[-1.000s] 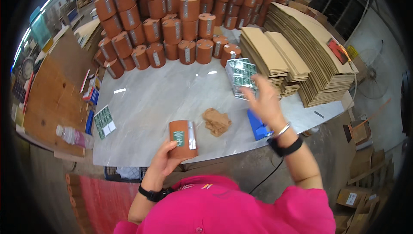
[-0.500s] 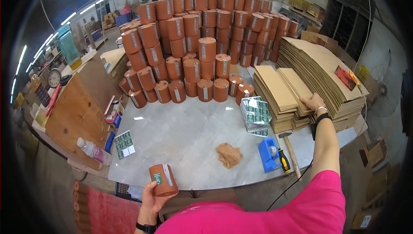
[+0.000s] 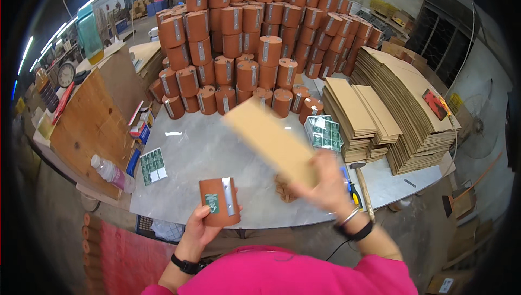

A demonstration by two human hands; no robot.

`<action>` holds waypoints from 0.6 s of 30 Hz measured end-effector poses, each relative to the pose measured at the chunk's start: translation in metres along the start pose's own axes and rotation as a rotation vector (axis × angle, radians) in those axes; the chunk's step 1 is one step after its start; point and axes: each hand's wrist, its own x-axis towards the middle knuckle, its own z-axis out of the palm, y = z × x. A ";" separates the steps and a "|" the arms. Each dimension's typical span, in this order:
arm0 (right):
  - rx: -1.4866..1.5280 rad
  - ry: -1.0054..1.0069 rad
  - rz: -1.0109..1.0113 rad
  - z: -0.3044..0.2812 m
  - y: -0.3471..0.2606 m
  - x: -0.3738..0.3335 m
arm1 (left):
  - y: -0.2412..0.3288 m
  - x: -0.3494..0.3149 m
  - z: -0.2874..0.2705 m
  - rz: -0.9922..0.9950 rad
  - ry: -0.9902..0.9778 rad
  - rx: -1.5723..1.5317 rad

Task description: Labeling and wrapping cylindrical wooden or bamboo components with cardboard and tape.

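Note:
My left hand (image 3: 198,229) is closed round a short reddish-brown cylinder (image 3: 218,189), tilted above the table's near edge. A metal strip runs down its side, and a green label sits beside the strip. In my right hand (image 3: 328,185) is a flat tan cardboard strip (image 3: 266,138), blurred by motion and slanting away over the middle of the table. Behind that hand lie a crumpled brown cloth (image 3: 283,191) and a blue tape dispenser (image 3: 344,172), both partly hidden. Stacked sheets of green labels (image 3: 324,132) rest beyond it.
Many similar cylinders (image 3: 247,75) are piled along the far side. Cardboard stacks (image 3: 353,113) stand at the right. A hammer (image 3: 367,193) and a yellow-handled screwdriver (image 3: 355,196) lie near the right edge. At left are a label sheet (image 3: 153,166) and a plastic bottle (image 3: 113,174).
My right hand has come from the cardboard stacks toward the middle, now carrying a cardboard strip. The cylinder in my left hand has shifted slightly right and up.

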 end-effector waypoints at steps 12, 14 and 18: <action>0.140 -0.401 -0.180 0.102 -0.075 -0.075 | 0.021 -0.020 -0.057 -0.172 0.298 0.199; 0.175 -0.398 -0.197 0.116 -0.065 -0.074 | 0.025 -0.005 -0.053 0.034 0.393 0.728; 0.232 -0.397 -0.161 0.115 -0.068 -0.074 | 0.041 0.003 -0.022 0.211 0.342 1.427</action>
